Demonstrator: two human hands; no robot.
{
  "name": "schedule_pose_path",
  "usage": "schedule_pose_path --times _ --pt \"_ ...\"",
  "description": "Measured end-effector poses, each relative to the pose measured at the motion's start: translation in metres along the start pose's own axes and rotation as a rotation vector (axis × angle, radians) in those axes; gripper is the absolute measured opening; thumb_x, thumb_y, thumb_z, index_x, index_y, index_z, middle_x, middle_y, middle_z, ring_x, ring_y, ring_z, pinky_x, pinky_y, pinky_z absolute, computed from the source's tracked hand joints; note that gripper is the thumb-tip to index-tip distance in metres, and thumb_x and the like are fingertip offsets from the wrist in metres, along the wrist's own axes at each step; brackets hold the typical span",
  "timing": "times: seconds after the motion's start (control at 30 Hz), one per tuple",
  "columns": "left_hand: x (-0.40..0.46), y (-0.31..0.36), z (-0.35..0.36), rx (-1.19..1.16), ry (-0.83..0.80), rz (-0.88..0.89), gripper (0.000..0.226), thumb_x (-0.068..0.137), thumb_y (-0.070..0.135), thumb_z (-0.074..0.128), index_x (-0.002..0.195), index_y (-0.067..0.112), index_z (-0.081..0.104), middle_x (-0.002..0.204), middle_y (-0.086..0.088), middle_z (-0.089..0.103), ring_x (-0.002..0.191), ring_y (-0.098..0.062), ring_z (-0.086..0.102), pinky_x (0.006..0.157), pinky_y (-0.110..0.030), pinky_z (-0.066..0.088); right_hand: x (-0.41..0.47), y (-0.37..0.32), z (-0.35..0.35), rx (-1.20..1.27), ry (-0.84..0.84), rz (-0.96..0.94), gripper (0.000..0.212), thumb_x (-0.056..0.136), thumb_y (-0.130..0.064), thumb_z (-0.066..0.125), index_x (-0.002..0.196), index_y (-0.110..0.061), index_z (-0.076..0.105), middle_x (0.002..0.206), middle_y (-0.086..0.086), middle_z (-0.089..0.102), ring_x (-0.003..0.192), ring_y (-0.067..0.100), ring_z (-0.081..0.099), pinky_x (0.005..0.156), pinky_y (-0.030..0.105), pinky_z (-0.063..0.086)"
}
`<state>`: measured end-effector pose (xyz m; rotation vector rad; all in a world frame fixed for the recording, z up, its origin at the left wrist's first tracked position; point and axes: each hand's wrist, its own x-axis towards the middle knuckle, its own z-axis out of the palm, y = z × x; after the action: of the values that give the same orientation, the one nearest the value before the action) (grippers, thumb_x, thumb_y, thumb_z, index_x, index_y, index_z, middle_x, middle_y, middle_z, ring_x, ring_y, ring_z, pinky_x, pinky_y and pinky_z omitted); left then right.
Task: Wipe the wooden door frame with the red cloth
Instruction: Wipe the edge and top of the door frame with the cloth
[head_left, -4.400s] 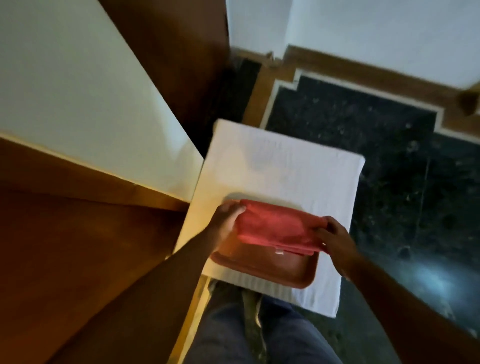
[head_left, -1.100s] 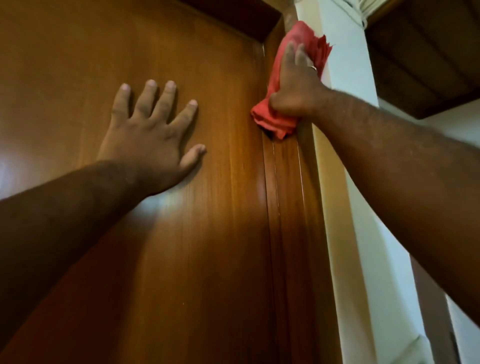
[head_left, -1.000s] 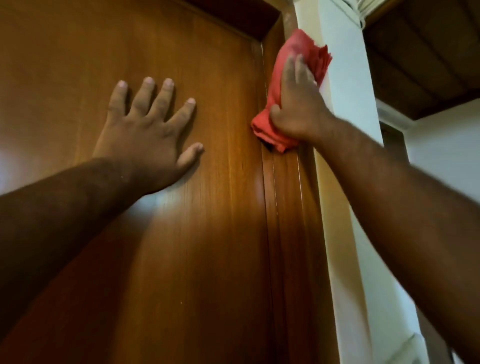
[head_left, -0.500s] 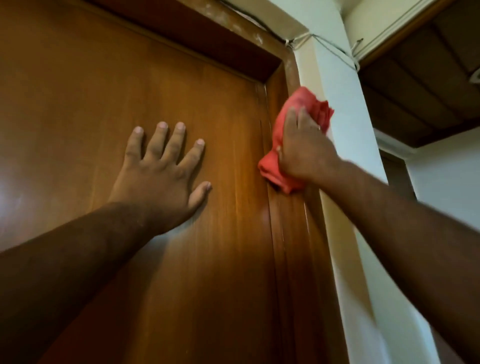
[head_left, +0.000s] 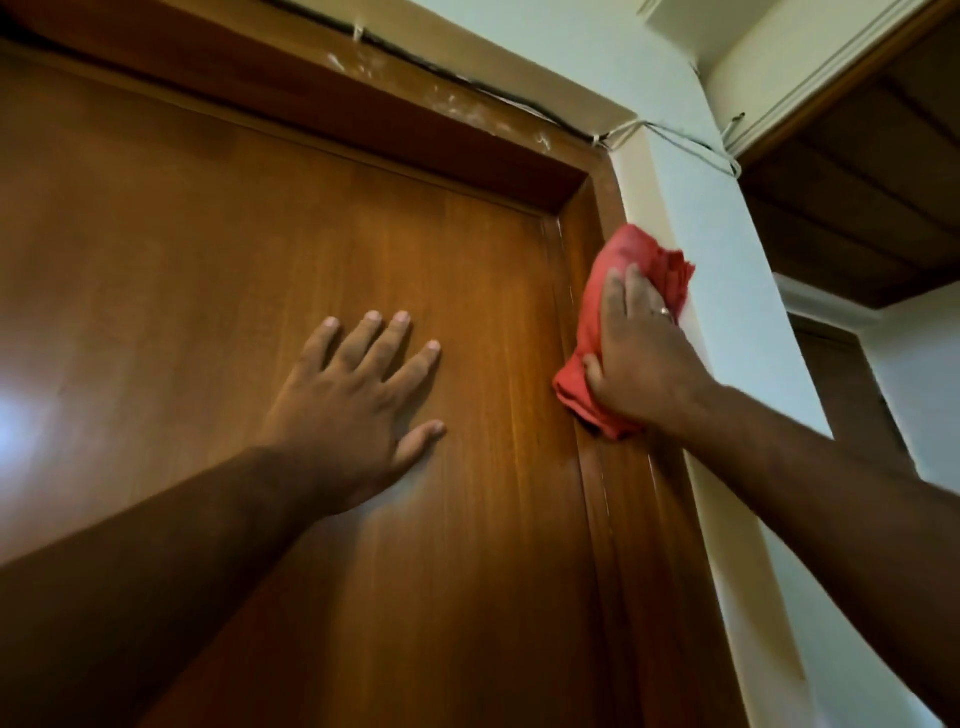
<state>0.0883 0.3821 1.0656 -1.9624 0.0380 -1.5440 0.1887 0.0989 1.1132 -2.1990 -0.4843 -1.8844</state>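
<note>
The wooden door frame (head_left: 631, 519) runs up the right side of a closed brown door (head_left: 234, 270) and turns left across the top. My right hand (head_left: 636, 358) presses a bunched red cloth (head_left: 592, 312) flat against the frame's upright, below the top corner. The cloth spreads across the frame to the white wall edge. My left hand (head_left: 358, 405) lies flat on the door panel with fingers spread, holding nothing.
A white wall (head_left: 727, 291) borders the frame on the right. Thin cables (head_left: 675, 140) run along the top of the frame and around the wall corner. A dark wooden ceiling (head_left: 857, 208) shows at the upper right.
The view has tilted up, so the frame's top corner now shows. My right hand has slid the cloth down the frame's upright. My left hand stays planted on the door.
</note>
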Motion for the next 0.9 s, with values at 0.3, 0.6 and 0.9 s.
schedule_pose_path --times 0.3,0.6,0.9 --pt "0.004 -0.129 -0.019 0.055 0.104 -0.292 0.085 0.093 0.077 0.017 0.160 0.026 0.024 0.164 -0.016 0.032 0.148 -0.040 0.031 0.116 -0.059 0.023 0.116 -0.015 -0.048 0.101 -0.096 0.145 0.106 0.078 -0.029 0.077 0.150 0.005 0.007 0.154 0.031 0.016 0.133 0.042 0.037 0.107 0.042 0.038" --pt "0.007 -0.138 0.004 0.171 0.236 -0.246 0.079 0.094 0.076 0.024 0.158 0.031 0.028 0.160 -0.017 0.037 0.145 -0.039 0.036 0.111 -0.062 0.027 0.154 -0.031 -0.036 0.328 0.243 0.253 0.062 0.070 -0.001 0.069 0.124 -0.013 0.040 0.115 0.012 0.058 0.105 0.033 0.060 0.079 0.040 0.053" --pt "0.020 -0.167 0.034 0.244 0.262 -0.199 0.086 0.088 0.081 0.031 0.162 0.042 0.009 0.168 -0.005 0.020 0.154 -0.025 0.015 0.117 -0.049 0.011 0.166 -0.118 -0.044 0.448 0.326 -0.085 0.081 0.077 0.011 0.048 0.151 -0.014 0.025 0.151 0.008 0.040 0.132 0.023 0.045 0.091 0.017 0.044"
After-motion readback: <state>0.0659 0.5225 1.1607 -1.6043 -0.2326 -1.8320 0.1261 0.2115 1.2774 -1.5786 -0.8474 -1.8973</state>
